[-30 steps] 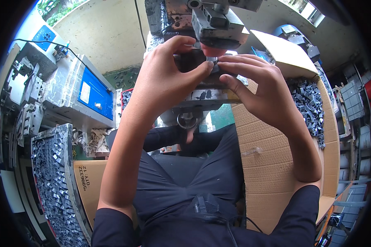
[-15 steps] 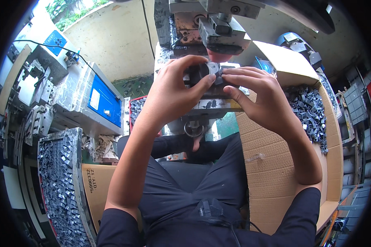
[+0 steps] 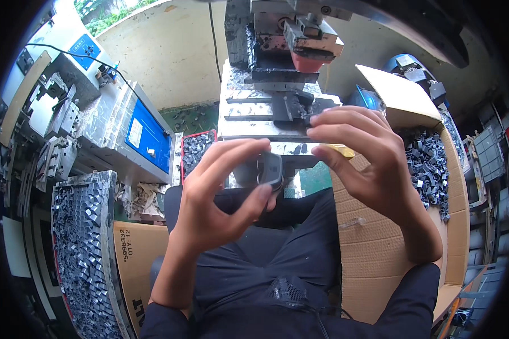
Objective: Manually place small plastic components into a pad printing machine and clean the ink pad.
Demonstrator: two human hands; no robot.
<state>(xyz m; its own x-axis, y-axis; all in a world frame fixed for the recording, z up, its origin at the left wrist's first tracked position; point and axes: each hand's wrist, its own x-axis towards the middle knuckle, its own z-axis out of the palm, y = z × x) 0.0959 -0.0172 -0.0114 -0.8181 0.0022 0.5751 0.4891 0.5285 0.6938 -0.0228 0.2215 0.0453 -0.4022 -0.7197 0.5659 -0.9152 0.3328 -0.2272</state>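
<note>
Between the thumb and fingers of my left hand [image 3: 218, 195] is a small grey plastic part [image 3: 271, 169] with rounded corners, held above my lap. My right hand [image 3: 362, 155] hovers by the front right of the machine, its thumb and fingers apart and nothing visible between them. Its fingertips are closest to a dark fixture block [image 3: 291, 107], which sits on the pale, ink-stained machine bed [image 3: 246, 110]. Over that bed hangs a reddish soft pad [image 3: 306, 62] under a metal head [image 3: 314, 39]. My right fingers partly hide the fixture's right side.
An open cardboard box [image 3: 373, 243] on the right holds many small dark parts [image 3: 427, 164]. To the left stand a tray of grey pieces [image 3: 85, 243] and a metal cabinet with a blue panel [image 3: 147, 133]. A red-edged bin [image 3: 198, 150] of parts sits beside the machine.
My left hand has drawn the grey part back from the fixture toward me and lower. My right hand has shifted slightly down and right, and the fixture is now uncovered.
</note>
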